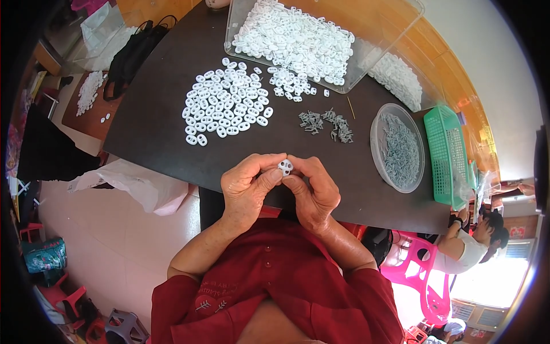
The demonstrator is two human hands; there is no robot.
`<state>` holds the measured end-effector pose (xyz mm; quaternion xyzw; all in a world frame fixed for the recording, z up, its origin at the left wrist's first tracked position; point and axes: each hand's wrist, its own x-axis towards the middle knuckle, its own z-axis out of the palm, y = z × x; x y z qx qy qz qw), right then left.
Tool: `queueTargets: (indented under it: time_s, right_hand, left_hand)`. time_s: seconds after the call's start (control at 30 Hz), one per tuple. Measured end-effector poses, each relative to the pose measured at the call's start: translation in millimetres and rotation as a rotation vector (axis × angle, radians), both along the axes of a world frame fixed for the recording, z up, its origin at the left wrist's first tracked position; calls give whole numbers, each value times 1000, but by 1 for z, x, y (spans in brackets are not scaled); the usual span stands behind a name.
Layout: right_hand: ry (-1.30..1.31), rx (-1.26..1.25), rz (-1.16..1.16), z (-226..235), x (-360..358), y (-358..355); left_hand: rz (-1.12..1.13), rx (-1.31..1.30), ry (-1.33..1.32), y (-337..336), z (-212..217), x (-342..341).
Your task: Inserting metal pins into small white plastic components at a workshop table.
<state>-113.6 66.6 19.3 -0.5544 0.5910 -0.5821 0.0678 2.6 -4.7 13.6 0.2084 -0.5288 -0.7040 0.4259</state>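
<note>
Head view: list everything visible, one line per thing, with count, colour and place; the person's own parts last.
table: one, dark brown, centre.
white pieces: a heap, white, mid table.
clear bin: one, holds more white parts, far edge.
grey clips: small pile, grey, right of the heap.
round tub: one, clear, holds grey clips, right.
green basket: one, right edge.
black bag: one, far left.
plastic bag: one, pale, near left edge.
pink chair: one, lower right.
white piece: one, between both hands.
left hand: pinches it.
right hand: pinches it.

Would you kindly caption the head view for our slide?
Both hands pinch one white plastic piece above a dark table strewn with more.
</note>
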Motion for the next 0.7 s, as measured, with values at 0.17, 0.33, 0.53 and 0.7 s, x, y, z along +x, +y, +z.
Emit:
queueTargets:
  time_s: [0.17,0.33,0.53,0.7]
  right_hand:
    - [78,-34,-40,2,2,-1]
    - [102,-20,-57,0,0,0]
    - [91,-27,-89,3,1,-1]
    - [17,-50,-55,4,3,-2]
  left_hand:
    - [13,-29,-6,2,-2,0]
    - [21,-66,-17,2,-6,0]
    - [27,-49,-6,3,-3,-4]
    - [32,-10,57,2,3,-4]
